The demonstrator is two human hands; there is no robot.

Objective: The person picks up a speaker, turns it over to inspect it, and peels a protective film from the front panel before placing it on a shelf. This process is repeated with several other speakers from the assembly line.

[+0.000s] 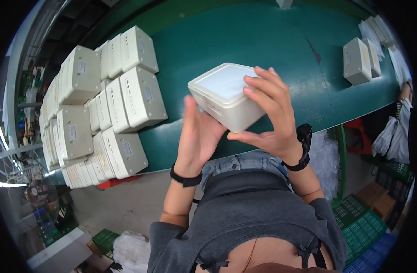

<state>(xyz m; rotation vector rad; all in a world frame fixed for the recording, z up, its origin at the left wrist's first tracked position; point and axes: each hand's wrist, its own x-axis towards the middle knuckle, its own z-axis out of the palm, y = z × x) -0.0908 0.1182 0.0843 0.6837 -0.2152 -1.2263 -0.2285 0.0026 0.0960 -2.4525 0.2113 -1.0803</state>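
A white box-shaped casing (241, 116) with rounded corners is raised above the near edge of the green table, tilted, its pale flat panel (226, 81) facing up. My right hand (276, 116) grips it from the right, fingers over the upper rim and thumb at the lower corner. On the left, my left hand (198, 136) cups the underside; its thumb points up beside the casing's left corner, and the other fingers are mostly hidden below it. Black bands circle both wrists.
Rows of similar white casings (142, 98) are stacked on the left of the green table (190, 41). Two more casings (357, 61) stand far right, near clear plastic bags. Below right are a green crate of plastic wrap (324, 157) and more crates (358, 227). Another person's arm (405, 92) shows at the right rim.
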